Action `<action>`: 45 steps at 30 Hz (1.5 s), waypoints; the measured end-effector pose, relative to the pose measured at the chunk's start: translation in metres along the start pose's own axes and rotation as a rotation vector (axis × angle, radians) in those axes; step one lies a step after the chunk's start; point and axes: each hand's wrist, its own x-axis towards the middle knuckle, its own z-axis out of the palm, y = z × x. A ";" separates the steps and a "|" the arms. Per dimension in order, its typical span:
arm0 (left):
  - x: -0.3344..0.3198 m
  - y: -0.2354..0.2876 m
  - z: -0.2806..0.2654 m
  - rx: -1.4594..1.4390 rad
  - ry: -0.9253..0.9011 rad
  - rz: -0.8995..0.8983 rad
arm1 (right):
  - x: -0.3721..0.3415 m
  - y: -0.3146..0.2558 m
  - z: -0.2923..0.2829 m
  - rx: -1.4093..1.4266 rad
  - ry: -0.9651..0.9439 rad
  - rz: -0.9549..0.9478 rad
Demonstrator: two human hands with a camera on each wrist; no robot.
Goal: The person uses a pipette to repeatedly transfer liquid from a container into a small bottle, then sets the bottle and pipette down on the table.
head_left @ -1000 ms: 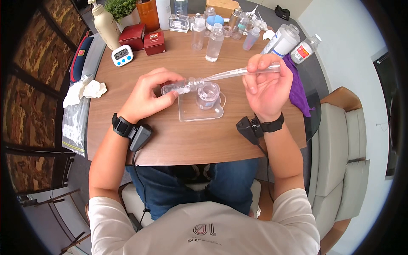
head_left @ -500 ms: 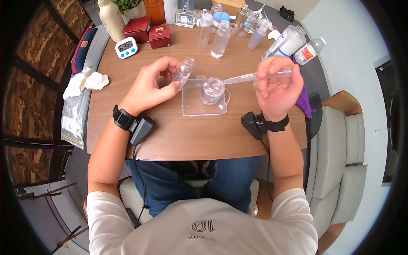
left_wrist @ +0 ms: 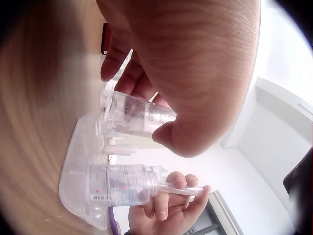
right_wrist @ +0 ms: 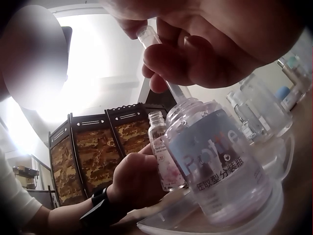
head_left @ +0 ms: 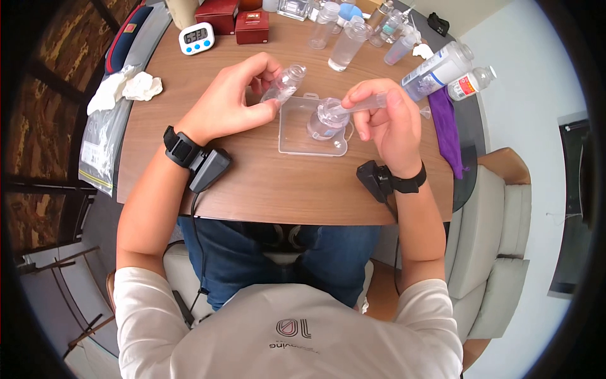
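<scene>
In the head view my left hand [head_left: 235, 101] grips a small clear bottle [head_left: 284, 85], its uncapped neck tilted up and to the right. My right hand [head_left: 392, 123] pinches a clear plastic dropper [head_left: 369, 103], whose lower end is inside the mouth of a wider clear jar [head_left: 325, 120]. Standing on a shallow clear plastic case [head_left: 297, 142], the jar holds clear liquid and bears a printed label [right_wrist: 210, 147] in the right wrist view. The small bottle [right_wrist: 164, 161] has a pink flower pattern there and is beside the jar.
Clear bottles [head_left: 348, 47] stand behind the case. Larger bottles [head_left: 439, 69] and a purple cloth [head_left: 447, 126] lie at the right. Further back left are a white timer [head_left: 197, 39] and red boxes [head_left: 252, 27]; crumpled tissues [head_left: 142, 86] rest at the left edge.
The dropper has moved from the small bottle's neck into the jar, and the right hand has come lower and closer to it. The left hand has turned the small bottle more upright.
</scene>
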 end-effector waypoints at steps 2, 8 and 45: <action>-0.001 -0.004 0.000 -0.003 -0.004 0.004 | -0.002 0.002 0.001 0.024 0.005 0.011; -0.001 0.001 -0.003 0.033 -0.033 -0.027 | -0.001 0.008 -0.005 0.013 -0.025 -0.026; -0.001 -0.008 0.003 0.075 -0.047 0.168 | -0.004 -0.025 -0.031 0.305 0.128 -0.174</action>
